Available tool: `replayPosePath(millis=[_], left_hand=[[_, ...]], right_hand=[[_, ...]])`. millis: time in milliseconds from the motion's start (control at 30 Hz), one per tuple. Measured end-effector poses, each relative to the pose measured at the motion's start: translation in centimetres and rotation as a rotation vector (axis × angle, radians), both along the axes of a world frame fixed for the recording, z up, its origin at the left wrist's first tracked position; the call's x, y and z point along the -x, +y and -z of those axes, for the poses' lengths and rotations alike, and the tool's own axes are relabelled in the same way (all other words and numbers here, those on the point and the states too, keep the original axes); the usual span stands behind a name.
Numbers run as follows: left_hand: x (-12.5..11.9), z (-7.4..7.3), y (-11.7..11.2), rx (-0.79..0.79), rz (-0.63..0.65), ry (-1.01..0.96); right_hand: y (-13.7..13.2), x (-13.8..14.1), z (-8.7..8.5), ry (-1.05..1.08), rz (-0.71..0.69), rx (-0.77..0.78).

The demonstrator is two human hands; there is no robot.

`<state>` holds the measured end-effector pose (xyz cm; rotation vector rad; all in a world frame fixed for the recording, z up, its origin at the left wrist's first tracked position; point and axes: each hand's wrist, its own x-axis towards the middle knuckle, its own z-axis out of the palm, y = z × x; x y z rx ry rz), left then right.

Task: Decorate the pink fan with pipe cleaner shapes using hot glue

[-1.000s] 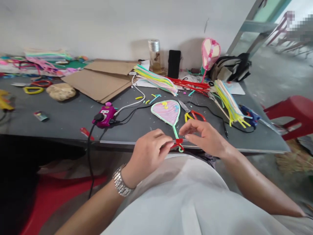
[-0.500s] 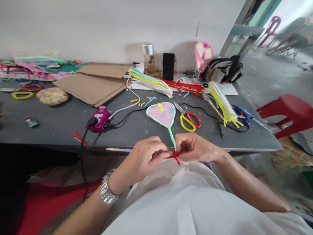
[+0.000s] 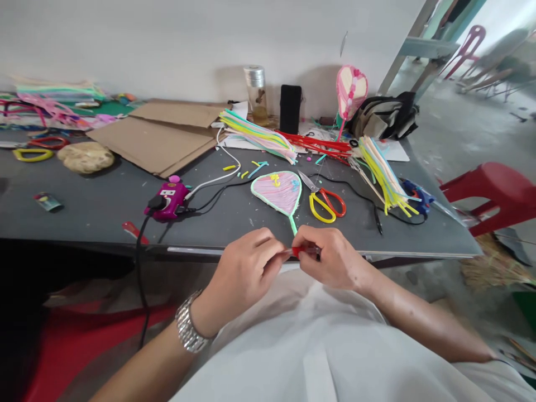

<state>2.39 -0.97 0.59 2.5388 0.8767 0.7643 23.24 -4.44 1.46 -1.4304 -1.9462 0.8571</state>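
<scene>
A small red pipe cleaner [image 3: 296, 252], bent into a compact shape, is between my hands at the table's front edge. My right hand [image 3: 329, 255] is closed on it, fingertips pinching the bent part. On the other side my left hand [image 3: 253, 261] pinches its thin end; the fingers hide much of it. Just beyond my hands lies a fan-shaped piece [image 3: 277, 192] with pink filling, a mint-green border and small yellow and blue bits. Its green handle [image 3: 292, 224] runs down behind my right hand. Scissors [image 3: 322, 204] with one yellow and one red handle lie to its right.
Pipe cleaner bundles [image 3: 257, 134] lie behind, with more at right [image 3: 387, 176]. A purple power socket [image 3: 168, 200] with cables stands left of my hands. Cardboard [image 3: 154, 139], a bottle [image 3: 256, 95], a black phone-like object [image 3: 290, 109] and a blue glue gun [image 3: 419, 195] are farther out.
Both hands have risen slightly toward the table edge. My right hand has closed more tightly around the red pipe cleaner, so less of it shows. The fan-shaped piece stays put.
</scene>
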Motion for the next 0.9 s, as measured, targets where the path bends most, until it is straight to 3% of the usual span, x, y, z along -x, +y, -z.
replayPosePath(millis=[167,300,467,700,900], left_hand=[[-0.2,0.2,-0.2,0.002,-0.013,0.041],[-0.2,0.4,-0.2,0.026,-0.028,0.038],[0.3,0.4,0.2,0.098,0.003,0.029],[0.5,0.3,0.2,0.11,0.078,0.062],[0.4,0.2,0.2,0.112,0.117,-0.007]], right_hand=[[-0.1,0.5,0.6,-0.133,0.035,-0.137],[-0.5,0.5,0.8,-0.191,0.041,-0.155],[-0.3,-0.3,0.8,-0.035,-0.083,-0.144],[0.5,-0.4,1.5,0.37,-0.124,0.218],[0.7,0.3,1.8,0.479,-0.131,0.242]])
